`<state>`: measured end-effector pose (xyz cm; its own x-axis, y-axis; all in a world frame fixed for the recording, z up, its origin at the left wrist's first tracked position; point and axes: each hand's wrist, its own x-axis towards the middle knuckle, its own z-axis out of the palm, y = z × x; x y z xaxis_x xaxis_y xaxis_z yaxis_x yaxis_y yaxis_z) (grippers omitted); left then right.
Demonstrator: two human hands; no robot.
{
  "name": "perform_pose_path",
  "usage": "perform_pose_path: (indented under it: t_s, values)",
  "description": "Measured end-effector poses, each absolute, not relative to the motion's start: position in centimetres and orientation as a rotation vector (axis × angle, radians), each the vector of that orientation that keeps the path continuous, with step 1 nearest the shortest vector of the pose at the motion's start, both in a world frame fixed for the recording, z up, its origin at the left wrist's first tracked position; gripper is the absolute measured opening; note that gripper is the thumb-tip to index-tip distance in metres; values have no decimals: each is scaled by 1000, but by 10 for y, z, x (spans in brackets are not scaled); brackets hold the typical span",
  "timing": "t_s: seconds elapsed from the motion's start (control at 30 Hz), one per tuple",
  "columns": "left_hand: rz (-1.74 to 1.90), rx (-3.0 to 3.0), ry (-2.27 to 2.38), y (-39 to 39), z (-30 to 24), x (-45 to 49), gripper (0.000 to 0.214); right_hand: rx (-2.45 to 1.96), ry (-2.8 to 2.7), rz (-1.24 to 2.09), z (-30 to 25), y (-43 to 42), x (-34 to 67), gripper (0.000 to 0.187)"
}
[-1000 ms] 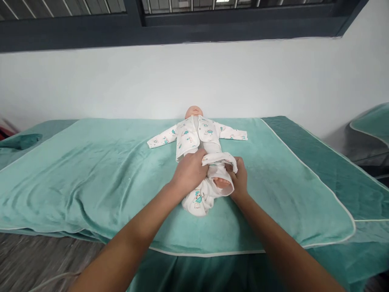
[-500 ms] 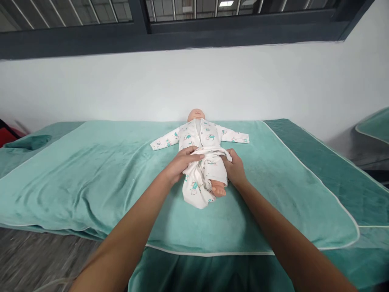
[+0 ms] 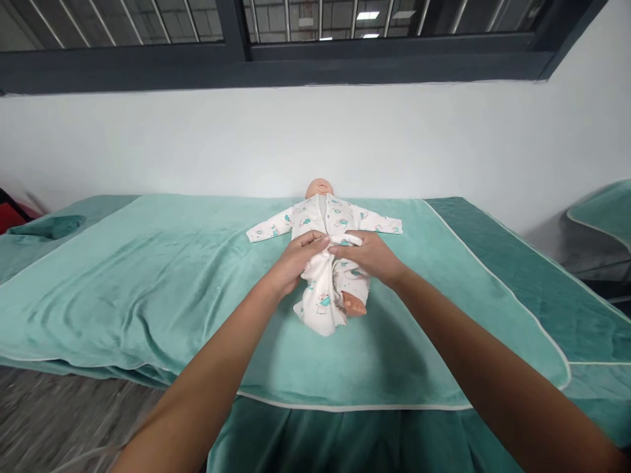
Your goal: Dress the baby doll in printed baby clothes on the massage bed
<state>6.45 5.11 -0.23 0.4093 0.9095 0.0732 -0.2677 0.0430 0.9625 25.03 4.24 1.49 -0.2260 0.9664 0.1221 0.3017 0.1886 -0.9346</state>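
"Where are the white printed trousers [image 3: 323,303]?"

"In the middle of the frame, bunched over the legs of the baby doll [image 3: 319,188]. The trouser leg on the right of the frame ends at a bare foot [image 3: 353,305]; the one on the left is crumpled, and you can't see a foot there."

"How does the grip stand?"

"Both your hands are at the waistband [image 3: 346,240]. Your left hand [image 3: 297,259] pinches cloth there between thumb and fingers. Your right hand [image 3: 377,255] pinches the band too, thumb on the near side, fingers beyond. The thumb tips point at each other, close together. How far your fingers tuck under the cloth, I can't tell."

"And above the hands?"

"A matching jacket [image 3: 340,213], its sleeves spread to either side, its fronts apart at the neck. The doll lies on its back, head toward the white wall [image 3: 315,135]."

"What's under it all?"

"A pale green blanket [image 3: 158,282] with white piping, over a darker green cover [image 3: 517,256] that you see at the right and along the bottom."

"Farther out?"

"A dark window frame [image 3: 394,64] across the top, metal bars [image 3: 320,20] behind it, and grey flooring [image 3: 59,410] at lower left."
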Motion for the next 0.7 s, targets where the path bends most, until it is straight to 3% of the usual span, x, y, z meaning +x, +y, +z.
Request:
perform_pose_path:
  t_s: [0.13, 0.33, 0.53, 0.7]
  values:
    - [768, 1327, 688, 51, -14, 43, 40, -1112, -1549, 1237, 11, 49, 266, 33]
    - [1165, 1169, 731, 56, -23, 60, 33, -1002, -1711, 1593, 18, 53, 252, 34]
    - [1187, 1035, 758, 62, -14, 73, 38, -1238, -1693, 1477, 17, 52, 234, 26]
    - [882, 1066, 786, 56, -16, 54, 46, -1132, -1335, 1504, 10, 51, 238, 20]
